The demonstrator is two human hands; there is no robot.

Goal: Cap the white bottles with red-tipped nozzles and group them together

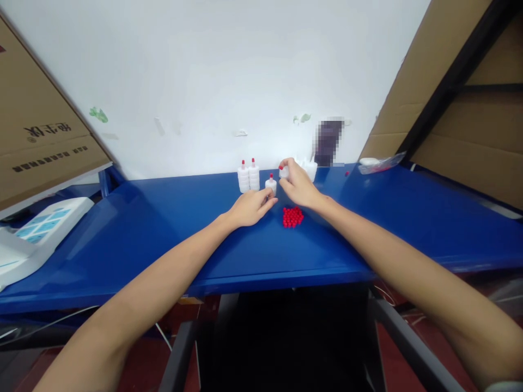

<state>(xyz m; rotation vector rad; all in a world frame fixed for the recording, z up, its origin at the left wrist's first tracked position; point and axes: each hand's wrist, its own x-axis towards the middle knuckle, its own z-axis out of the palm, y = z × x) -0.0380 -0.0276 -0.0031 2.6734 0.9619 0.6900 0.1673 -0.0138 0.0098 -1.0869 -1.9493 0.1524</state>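
1. Your left hand [251,208] touches an upright red-tipped white plastic bottle [270,185]; grip unclear.
2. Your right hand [300,184] pinches a tilted red-tipped white bottle [284,172], apparently positioning it.
3. Standing it calls for steadiness.

Single head-worn view, taken from above the near side of the blue tabletop [155,212], facing forward and down toward the white wall [204,65]. Framing is wide: left hand [251,208] and right hand [300,185] appear small, near mid-frame, at arm's reach.
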